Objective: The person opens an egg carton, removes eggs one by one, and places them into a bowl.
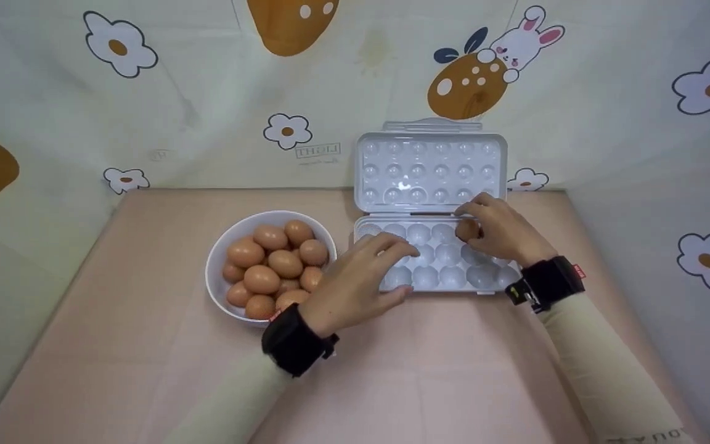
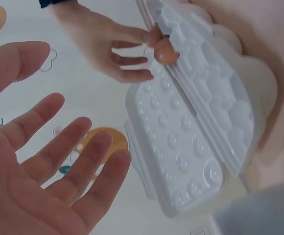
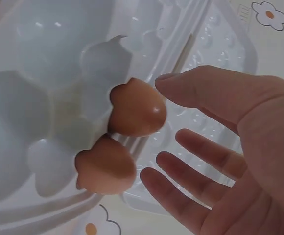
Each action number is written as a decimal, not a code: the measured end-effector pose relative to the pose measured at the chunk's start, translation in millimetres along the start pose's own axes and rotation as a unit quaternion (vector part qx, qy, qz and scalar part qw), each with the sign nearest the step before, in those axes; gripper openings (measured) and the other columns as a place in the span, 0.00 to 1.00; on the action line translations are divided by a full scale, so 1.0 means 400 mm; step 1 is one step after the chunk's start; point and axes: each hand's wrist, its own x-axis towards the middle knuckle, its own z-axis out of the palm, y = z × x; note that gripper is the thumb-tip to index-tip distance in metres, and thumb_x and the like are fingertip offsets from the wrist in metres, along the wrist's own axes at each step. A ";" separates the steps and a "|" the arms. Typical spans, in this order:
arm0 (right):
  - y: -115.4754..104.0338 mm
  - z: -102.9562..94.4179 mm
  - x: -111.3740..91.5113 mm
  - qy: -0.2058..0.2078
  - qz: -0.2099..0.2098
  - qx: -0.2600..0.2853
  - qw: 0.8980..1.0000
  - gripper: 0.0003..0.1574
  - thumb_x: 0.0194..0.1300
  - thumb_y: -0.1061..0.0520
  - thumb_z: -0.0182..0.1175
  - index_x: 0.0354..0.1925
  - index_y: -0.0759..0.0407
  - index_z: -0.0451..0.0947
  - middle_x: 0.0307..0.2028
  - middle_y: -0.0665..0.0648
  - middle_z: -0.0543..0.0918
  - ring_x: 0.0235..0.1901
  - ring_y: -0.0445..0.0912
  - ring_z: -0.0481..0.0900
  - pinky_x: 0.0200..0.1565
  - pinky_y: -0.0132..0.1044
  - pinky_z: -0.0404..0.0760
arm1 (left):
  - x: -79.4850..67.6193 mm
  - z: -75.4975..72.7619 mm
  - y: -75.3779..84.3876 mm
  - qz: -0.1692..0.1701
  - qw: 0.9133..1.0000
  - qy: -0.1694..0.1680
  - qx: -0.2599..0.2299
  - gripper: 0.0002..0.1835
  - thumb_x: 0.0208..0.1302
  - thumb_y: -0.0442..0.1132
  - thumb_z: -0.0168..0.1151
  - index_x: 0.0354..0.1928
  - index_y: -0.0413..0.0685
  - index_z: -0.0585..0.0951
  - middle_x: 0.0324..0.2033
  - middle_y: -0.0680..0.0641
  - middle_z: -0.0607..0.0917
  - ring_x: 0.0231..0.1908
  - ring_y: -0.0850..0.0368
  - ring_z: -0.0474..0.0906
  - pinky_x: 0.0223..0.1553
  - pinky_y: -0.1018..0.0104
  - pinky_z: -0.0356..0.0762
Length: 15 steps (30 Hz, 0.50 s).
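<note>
A white egg carton lies with its lid raised behind it. Two brown eggs sit in neighbouring cups at the right end of its hinge-side row: one egg beside my right thumb, the other egg at the end. My right hand is over these cups, fingers spread and nothing held; in the head view it hides the end egg. Above the left part of the carton hovers my left hand, its fingers loosely bent and its palm bare in the left wrist view.
Left of the carton stands a white bowl heaped with brown eggs; my left hand and wrist overlap its right edge. Both rest on a pinkish table cover. A patterned cloth hangs behind the table and along its sides.
</note>
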 end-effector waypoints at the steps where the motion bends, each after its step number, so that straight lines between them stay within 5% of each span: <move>1: 0.003 0.003 0.003 -0.003 0.003 -0.001 1.000 0.32 0.59 0.69 0.73 0.63 0.65 0.82 0.56 0.65 0.78 0.52 0.59 0.75 0.59 0.55 0.79 | 0.001 0.009 0.002 0.003 1.000 -0.001 -0.002 0.23 0.69 0.46 0.73 0.63 0.55 0.80 0.60 0.51 0.81 0.61 0.53 0.77 0.61 0.58 0.79; 15: 0.015 0.039 0.023 -0.030 0.033 0.011 0.999 0.29 0.57 0.74 0.69 0.58 0.65 0.83 0.47 0.62 0.74 0.44 0.57 0.76 0.50 0.49 0.79 | 0.000 0.080 -0.015 -0.024 0.999 -0.029 -0.007 0.24 0.69 0.47 0.73 0.65 0.56 0.80 0.61 0.53 0.80 0.60 0.55 0.76 0.59 0.61 0.78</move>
